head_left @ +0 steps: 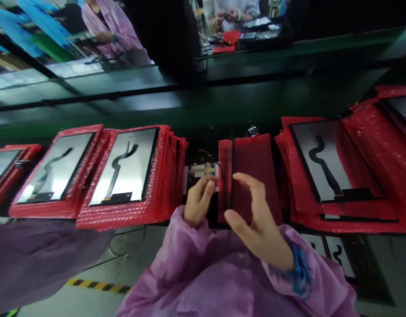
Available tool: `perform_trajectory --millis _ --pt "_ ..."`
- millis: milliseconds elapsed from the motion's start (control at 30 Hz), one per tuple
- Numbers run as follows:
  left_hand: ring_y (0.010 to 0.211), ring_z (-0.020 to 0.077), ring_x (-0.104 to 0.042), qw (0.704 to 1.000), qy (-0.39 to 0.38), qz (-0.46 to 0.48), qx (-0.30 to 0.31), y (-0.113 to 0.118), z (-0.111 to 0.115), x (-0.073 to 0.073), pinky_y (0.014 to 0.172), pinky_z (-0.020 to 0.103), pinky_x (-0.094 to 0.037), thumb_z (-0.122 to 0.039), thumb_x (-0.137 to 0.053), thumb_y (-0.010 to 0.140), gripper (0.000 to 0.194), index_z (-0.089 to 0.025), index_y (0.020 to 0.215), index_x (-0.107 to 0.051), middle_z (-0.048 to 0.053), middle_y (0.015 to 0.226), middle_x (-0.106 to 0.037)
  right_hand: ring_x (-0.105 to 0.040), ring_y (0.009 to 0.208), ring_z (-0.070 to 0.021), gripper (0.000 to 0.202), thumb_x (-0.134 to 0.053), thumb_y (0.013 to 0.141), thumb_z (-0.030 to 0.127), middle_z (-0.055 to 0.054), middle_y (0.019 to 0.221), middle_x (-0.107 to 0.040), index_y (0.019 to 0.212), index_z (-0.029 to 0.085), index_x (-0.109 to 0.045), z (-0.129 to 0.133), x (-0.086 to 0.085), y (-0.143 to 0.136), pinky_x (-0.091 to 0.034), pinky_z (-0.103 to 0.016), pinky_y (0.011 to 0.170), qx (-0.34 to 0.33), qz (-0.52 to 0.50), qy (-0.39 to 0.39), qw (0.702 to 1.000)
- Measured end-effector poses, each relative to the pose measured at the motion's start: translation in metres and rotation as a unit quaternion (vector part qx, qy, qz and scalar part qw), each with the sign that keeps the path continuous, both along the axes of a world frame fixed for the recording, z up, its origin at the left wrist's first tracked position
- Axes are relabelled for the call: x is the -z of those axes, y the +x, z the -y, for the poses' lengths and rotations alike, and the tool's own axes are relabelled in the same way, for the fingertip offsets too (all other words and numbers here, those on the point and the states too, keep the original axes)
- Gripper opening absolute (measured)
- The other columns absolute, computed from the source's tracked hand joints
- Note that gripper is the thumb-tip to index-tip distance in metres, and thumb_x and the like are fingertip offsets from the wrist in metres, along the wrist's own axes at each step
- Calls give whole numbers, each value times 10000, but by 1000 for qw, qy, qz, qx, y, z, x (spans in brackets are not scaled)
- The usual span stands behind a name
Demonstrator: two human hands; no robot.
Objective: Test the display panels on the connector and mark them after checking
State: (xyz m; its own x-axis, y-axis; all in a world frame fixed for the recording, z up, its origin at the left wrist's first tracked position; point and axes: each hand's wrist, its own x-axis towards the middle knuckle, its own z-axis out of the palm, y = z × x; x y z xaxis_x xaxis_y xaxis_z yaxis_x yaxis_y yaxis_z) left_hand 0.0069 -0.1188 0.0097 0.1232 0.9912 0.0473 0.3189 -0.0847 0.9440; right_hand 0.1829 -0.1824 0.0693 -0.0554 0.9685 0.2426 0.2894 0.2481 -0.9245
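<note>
In the middle, a thin dark panel point(228, 176), seen nearly edge-on, stands over a red sleeve point(255, 154). My right hand point(260, 224) is just right of the panel, thumb and index finger spread apart, holding nothing. To the panel's left, my left hand point(199, 200) has its thumb and fingers pressed together; whatever may be between them is too small to make out. Behind it lies a small light fixture with brownish strips point(201, 171). A silvery round object point(252, 130) sits behind the red sleeve.
Stacked red bubble sleeves with screen panels and dark ribbon cables stand at left point(126, 167), farther left point(57, 169) and right point(324, 158). A grey-purple sleeve point(47, 259) reaches in at lower left. People work across the green-edged bench.
</note>
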Motion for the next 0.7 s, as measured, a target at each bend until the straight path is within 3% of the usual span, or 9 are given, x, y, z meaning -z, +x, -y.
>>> perform_trajectory --millis 100,167,233,300,400,500,533,600,700 --pt "1269 277 -615 967 -32 250 -42 7 -15 -18 1033 425 -535 -611 -461 968 479 -247 1216 -650 71 1325 -675 -432 1374 -256 583 -542 962 452 -124 1464 -460 1459 235 -326 -9 13 -19 -421 -501 1156 -70 -2 56 996" --pt "1294 306 -604 937 -83 335 -53 10 -19 -26 1038 455 -540 -603 -493 948 466 -267 1230 -651 53 1355 -666 -410 1383 -256 550 -475 997 461 -118 1478 -450 1476 243 -314 -13 33 -30 -400 -526 1168 -31 1 44 999" --pt "1241 326 -641 918 -129 368 -72 9 -21 -30 998 471 -564 -551 -562 910 396 -273 1166 -683 46 1287 -707 -390 1384 -273 542 -409 1021 468 -139 1476 -449 1489 213 -310 -15 55 -40 -374 -567 1176 29 22 -9 999" --pt "1208 328 -661 906 -153 383 -91 7 -21 -31 971 468 -579 -480 -629 857 337 -278 1116 -703 34 1248 -728 -357 1402 -308 597 -378 1022 510 -175 1480 -446 1501 160 -309 -15 70 -47 -343 -612 1184 39 51 -53 997" --pt "1211 315 -661 904 -160 380 -114 2 -23 -29 954 431 -590 -382 -682 779 310 -271 1066 -726 17 1240 -734 -289 1461 -322 747 -423 983 604 -191 1548 -392 1535 125 -272 -15 76 -51 -322 -599 1213 -53 59 -21 997" --pt "1182 293 -677 900 -157 382 -141 -3 -28 -27 923 391 -601 -336 -678 754 268 -258 1003 -741 14 1201 -750 -280 1492 -257 711 -418 989 603 -132 1589 -381 1546 184 -280 -14 72 -47 -345 -505 1228 -145 9 56 988" --pt "1149 283 -692 898 -156 385 -148 -6 -29 -26 903 377 -606 -325 -672 753 249 -254 982 -741 13 1171 -759 -297 1488 -242 651 -402 1004 578 -115 1584 -395 1532 209 -312 -13 72 -45 -347 -495 1227 -138 -3 61 989" --pt "1024 258 -731 894 -163 388 -157 -14 -30 -25 837 347 -617 -304 -669 748 209 -243 937 -736 12 1061 -782 -320 1484 -246 558 -384 1021 533 -116 1568 -415 1490 231 -383 -14 76 -42 -320 -532 1230 -59 -3 24 998" --pt "771 215 -738 879 -196 401 -168 -28 -29 -23 717 313 -621 -322 -672 752 157 -219 859 -722 13 850 -779 -340 1486 -276 608 -421 1005 542 -159 1564 -402 1516 223 -342 -18 87 -37 -315 -580 1213 61 -24 -78 995"
